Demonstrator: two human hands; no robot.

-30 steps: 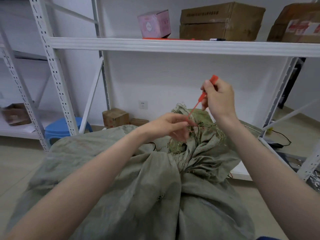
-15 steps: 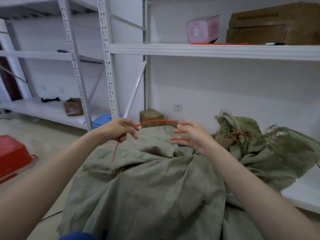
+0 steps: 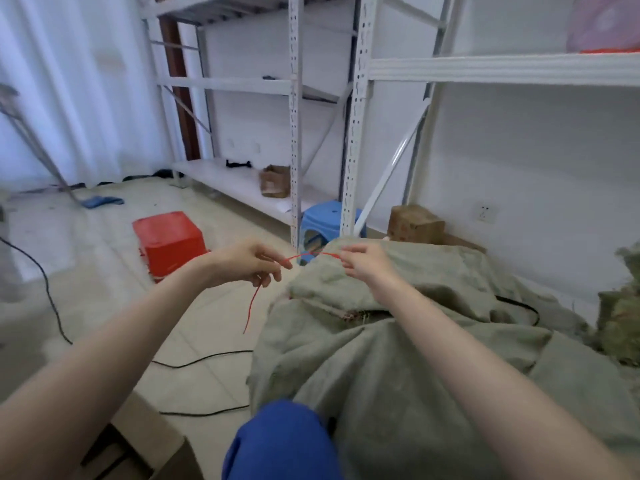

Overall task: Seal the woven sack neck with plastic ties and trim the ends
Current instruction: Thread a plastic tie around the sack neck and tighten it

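On my left a red crate point(image 3: 169, 242) sits on the floor. Next I see the left hand point(image 3: 247, 263) pinching the red tie point(image 3: 310, 254) between thumb and forefinger, the other fingers curled. The tie's loose tail hangs down below that grip, over the floor. From the pinch the tie arches across to the right hand point(image 3: 363, 266), whose fingertips nip its other end. The arch hangs in front of a blue stool point(image 3: 323, 220) and above the left edge of the green sack point(image 3: 398, 358). The sack's bunched neck point(image 3: 623, 306) lies at my far right, well apart from both hands.
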